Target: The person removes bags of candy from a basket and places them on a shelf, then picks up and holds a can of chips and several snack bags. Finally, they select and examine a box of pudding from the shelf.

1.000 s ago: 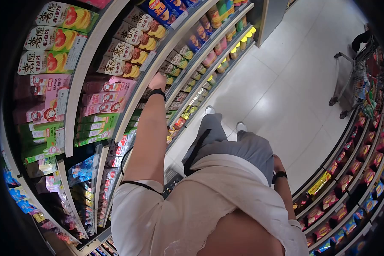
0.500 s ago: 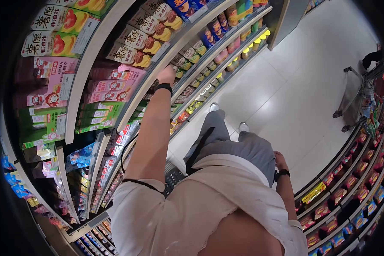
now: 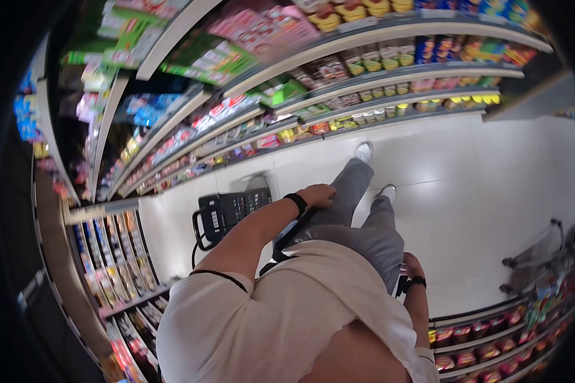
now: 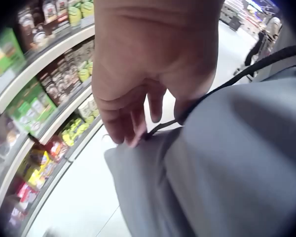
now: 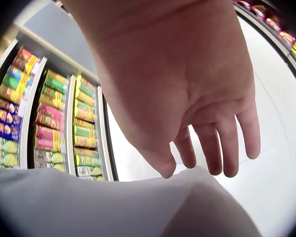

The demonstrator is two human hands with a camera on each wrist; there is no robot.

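Note:
In the head view my left hand (image 3: pixel 319 195), a black band at its wrist, hangs over the grey trousers (image 3: pixel 345 191). The left wrist view has this hand (image 4: pixel 153 64) with loosely bent fingers beside a thin dark cord (image 4: pixel 246 71) that passes its thumb and fingertips. Down by the other hip is my right hand (image 3: pixel 413 263). Up close in the right wrist view, that hand (image 5: pixel 202 108) has relaxed, spread fingers and holds nothing. A dark wheeled shopping basket (image 3: pixel 236 210) stands on the floor beside the left forearm.
Long shelves of snack boxes, cans and packets (image 3: pixel 390 57) run along the far side and curve down the left. More packet shelves (image 3: pixel 479 332) line the lower right. A shopping cart (image 3: pixel 543 255) stands at the right on the pale tiled floor (image 3: pixel 453 166).
My left hand has come away from the shelf and down to the trousers. The view has swung left, bringing the basket and end shelves into sight. The right hand stays by the hip.

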